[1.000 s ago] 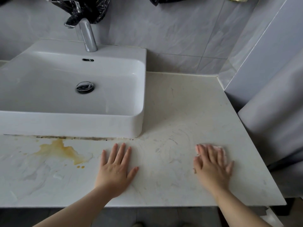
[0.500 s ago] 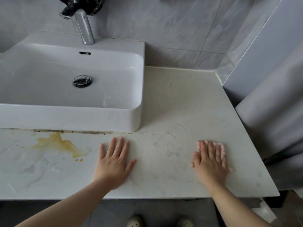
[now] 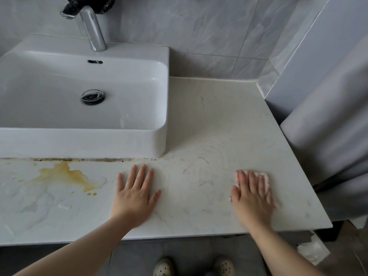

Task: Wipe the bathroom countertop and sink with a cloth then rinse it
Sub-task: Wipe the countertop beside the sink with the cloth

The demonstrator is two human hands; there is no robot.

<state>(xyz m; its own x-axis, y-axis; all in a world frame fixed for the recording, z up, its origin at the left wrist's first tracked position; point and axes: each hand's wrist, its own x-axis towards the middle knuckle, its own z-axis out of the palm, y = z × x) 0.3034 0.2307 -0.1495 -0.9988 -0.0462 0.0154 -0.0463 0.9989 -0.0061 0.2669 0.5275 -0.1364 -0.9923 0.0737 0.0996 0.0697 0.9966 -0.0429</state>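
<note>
A cream marbled countertop carries a white basin sink at the left. My right hand presses flat, fingers straight, on a small pink cloth near the counter's front right; only the cloth's far edge shows past my fingertips. My left hand rests flat with spread fingers on the bare counter in front of the sink's right corner. A yellow-brown stain with a wet patch lies left of that hand.
A chrome faucet rises behind the basin, with a drain plug in its bottom. Dark grime lines the sink's base. Grey tiled walls close the back and right. Crumpled white paper lies on the floor at the right.
My right hand with the cloth has slid slightly, its outline now blurred by motion. My left hand stays planted. The view has tilted down a little, so my shoes show.
</note>
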